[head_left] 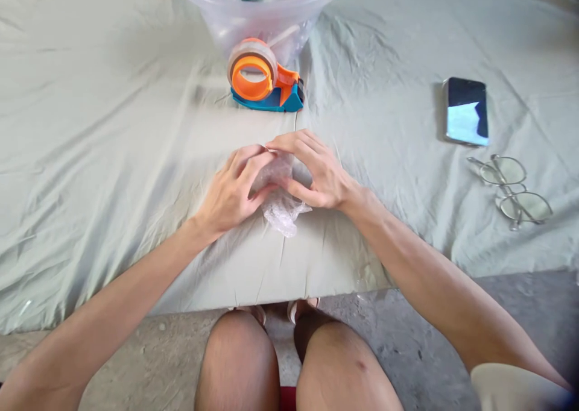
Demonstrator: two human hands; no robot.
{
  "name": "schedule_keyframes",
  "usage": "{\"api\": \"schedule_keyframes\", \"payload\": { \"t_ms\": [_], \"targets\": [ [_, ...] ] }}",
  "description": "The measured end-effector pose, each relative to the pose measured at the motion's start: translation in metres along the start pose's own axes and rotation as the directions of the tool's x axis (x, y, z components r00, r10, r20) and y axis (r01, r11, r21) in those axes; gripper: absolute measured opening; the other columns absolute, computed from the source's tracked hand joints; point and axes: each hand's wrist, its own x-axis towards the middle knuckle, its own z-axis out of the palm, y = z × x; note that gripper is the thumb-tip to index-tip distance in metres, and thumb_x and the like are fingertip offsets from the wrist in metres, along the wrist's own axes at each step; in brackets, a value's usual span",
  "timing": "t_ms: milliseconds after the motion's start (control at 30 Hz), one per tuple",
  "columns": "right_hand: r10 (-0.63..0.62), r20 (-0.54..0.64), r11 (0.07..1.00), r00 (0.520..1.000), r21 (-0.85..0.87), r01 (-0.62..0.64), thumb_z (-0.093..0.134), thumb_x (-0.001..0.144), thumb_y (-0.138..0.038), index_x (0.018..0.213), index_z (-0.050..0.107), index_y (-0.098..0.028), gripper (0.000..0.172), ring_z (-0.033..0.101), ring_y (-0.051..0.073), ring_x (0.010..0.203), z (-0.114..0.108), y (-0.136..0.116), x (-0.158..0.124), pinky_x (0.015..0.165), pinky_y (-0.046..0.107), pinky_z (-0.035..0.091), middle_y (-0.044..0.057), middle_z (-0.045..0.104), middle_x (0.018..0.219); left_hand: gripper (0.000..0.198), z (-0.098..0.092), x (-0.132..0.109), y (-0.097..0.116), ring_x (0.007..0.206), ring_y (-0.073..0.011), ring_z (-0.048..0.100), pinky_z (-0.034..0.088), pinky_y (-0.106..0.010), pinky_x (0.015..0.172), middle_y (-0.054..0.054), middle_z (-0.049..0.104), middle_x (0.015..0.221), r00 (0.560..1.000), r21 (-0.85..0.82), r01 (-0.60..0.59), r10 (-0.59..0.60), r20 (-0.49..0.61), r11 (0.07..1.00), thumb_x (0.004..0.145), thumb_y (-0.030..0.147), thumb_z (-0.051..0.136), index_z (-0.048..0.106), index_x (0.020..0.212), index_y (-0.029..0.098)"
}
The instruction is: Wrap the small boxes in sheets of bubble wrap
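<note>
A small bundle of crinkled clear plastic wrap lies on the pale green sheet near its front edge. My left hand curls around the bundle's left side, fingers bent onto it. My right hand covers its top and right side, with the thumb pressed against the wrap. Both hands are closed on the bundle, and what it contains is hidden. Just beyond my fingers stands an orange and blue tape dispenser carrying a roll of clear tape.
A clear plastic bowl with a bottle inside sits behind the dispenser. At the right lie a phone and round wire glasses. The sheet's front edge drops to a concrete floor, and my knees are below it.
</note>
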Motion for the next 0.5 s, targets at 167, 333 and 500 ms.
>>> {"api": "schedule_keyframes", "payload": {
  "t_ms": [167, 333, 500],
  "targets": [
    [0.06, -0.036, 0.998, 0.998, 0.014, -0.06, 0.066, 0.109, -0.043, 0.142, 0.065, -0.025, 0.037, 0.073, 0.03, 0.129, 0.008, 0.009, -0.003, 0.112, 0.051, 0.06, 0.011, 0.078, 0.138, 0.037, 0.0, 0.001, 0.002, 0.139, -0.0256, 0.074, 0.073, -0.036, 0.095, -0.009, 0.073, 0.149, 0.995, -0.128, 0.098, -0.101, -0.01, 0.987, 0.114, 0.027, 0.063, 0.06, 0.151, 0.029],
    [0.124, -0.128, 0.992, 0.984, 0.025, -0.122, 0.056, 0.11, -0.028, 0.127, 0.066, -0.025, 0.019, 0.075, 0.024, 0.113, 0.016, 0.01, -0.005, 0.097, 0.044, 0.064, 0.009, 0.079, 0.123, 0.033, -0.001, 0.004, 0.003, 0.134, -0.0209, 0.076, 0.072, -0.033, 0.097, -0.008, 0.077, 0.143, 0.989, -0.14, 0.036, -0.056, -0.136, 0.989, 0.122, 0.021, 0.046, 0.068, 0.144, 0.029],
    [0.114, -0.245, 0.992, 0.963, -0.025, -0.124, 0.058, 0.111, -0.026, 0.118, 0.065, -0.027, 0.011, 0.077, 0.028, 0.115, 0.02, 0.009, -0.004, 0.101, 0.05, 0.064, 0.008, 0.08, 0.119, 0.029, -0.002, 0.007, -0.003, 0.119, -0.0207, 0.078, 0.071, -0.031, 0.082, -0.005, 0.079, 0.126, 0.945, -0.129, 0.033, -0.073, -0.318, 0.991, 0.123, 0.026, 0.047, 0.074, 0.133, 0.031]
  ]
}}
